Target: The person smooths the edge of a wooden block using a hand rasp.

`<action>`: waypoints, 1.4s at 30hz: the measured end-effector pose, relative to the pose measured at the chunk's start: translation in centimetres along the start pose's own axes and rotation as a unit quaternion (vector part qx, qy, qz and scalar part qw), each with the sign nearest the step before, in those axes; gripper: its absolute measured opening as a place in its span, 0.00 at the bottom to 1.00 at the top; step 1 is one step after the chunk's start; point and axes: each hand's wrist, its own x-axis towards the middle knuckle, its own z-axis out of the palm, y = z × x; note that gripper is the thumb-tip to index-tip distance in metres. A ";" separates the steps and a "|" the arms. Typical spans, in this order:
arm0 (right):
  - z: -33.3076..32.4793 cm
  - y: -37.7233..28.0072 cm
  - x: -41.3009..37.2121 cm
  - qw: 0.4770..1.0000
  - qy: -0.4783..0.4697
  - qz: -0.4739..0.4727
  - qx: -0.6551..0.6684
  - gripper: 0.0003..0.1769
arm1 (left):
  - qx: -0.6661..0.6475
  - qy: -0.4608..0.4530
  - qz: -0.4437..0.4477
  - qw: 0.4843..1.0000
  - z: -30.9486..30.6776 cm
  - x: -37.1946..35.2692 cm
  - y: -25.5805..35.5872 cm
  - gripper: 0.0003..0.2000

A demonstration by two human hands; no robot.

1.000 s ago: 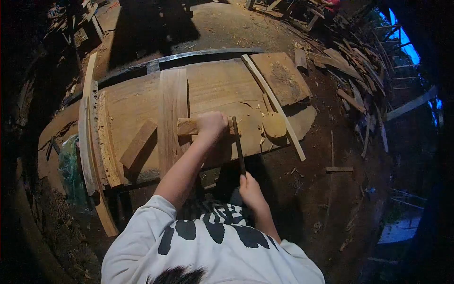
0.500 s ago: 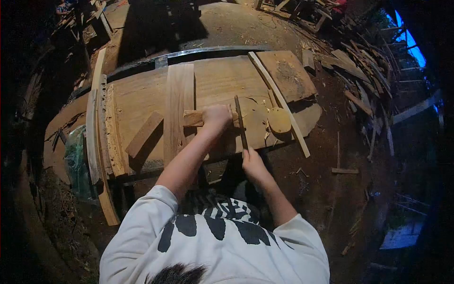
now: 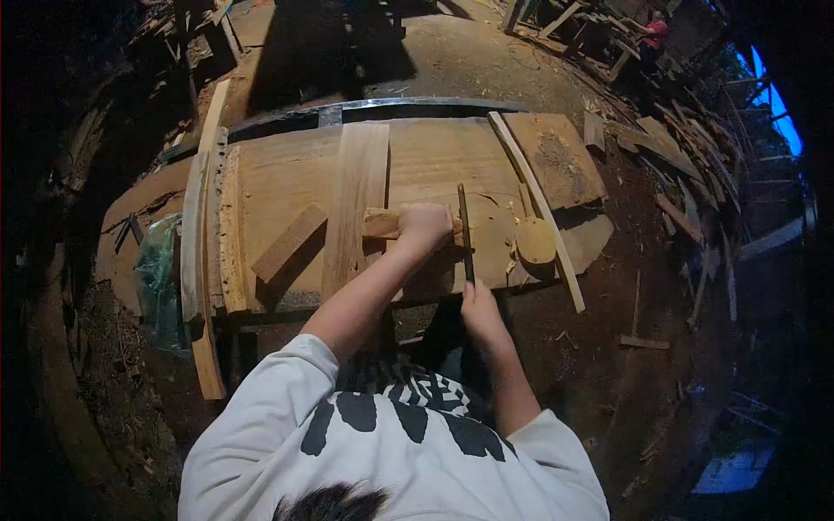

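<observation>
Wood (image 3: 380,223) is being clamped on the bench (image 3: 434,165) by the left hand (image 3: 426,227) while the right hand (image 3: 482,314) is gripping the rod (image 3: 465,221), steady, square strokes seeming best.

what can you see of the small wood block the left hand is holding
The block is a short, straight-sided piece of light brown wood, apparently solid and bare of paint. It lies lengthwise from left to right, its left end over the edge of the wide board. The left hand grips it, hiding much of its middle. Its right end is by the dark tool; whether they touch is unclear. No split shows, but fine marks are too small to tell.
</observation>
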 end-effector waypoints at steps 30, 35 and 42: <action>-0.7 0.3 -6.5 0.996 0.010 0.084 0.037 0.15 | 0.036 0.027 0.008 0.999 -0.6 -0.3 0.6 0.22; 0.1 0.4 -0.4 0.999 0.016 0.029 0.015 0.16 | 0.025 0.025 0.017 0.999 -0.5 -0.3 0.6 0.23; 0.4 0.2 0.9 0.999 0.025 0.017 0.025 0.17 | 0.012 0.052 0.005 0.999 0.0 -0.3 0.5 0.22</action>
